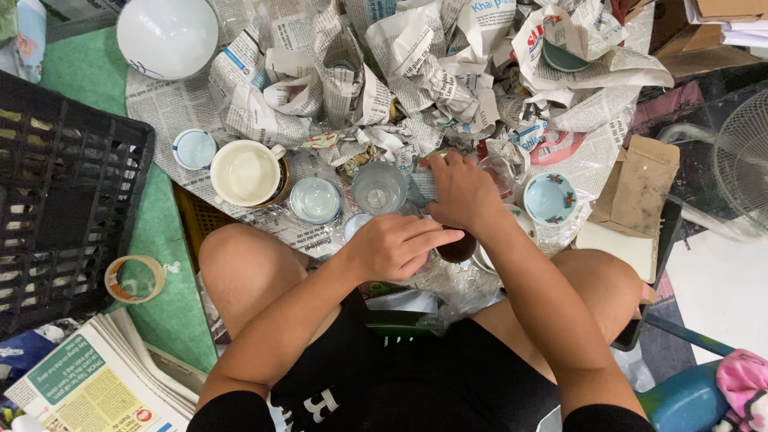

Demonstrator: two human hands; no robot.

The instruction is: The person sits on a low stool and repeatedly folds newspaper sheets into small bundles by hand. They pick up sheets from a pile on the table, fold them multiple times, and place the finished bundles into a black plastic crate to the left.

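I look down at my lap, seated at a spread of newspaper [168, 108] with cups on it. My left hand [396, 244] is curled over a small dark brown cup [458, 248], fingers touching its rim. My right hand [460, 192] lies palm down just beyond it, fingers spread on the paper beside a clear glass [381, 188]. A white mug [246, 172], a small white cup [194, 149] and another clear glass [315, 199] stand to the left. A floral bowl [550, 198] sits to the right.
Crumpled newspaper wads [416, 64] pile up at the far side. A black plastic crate [64, 200] stands at the left, a tape roll [134, 279] and stacked newspapers [96, 376] near it. A white round lamp globe [166, 36] lies far left; cardboard [640, 188] at right.
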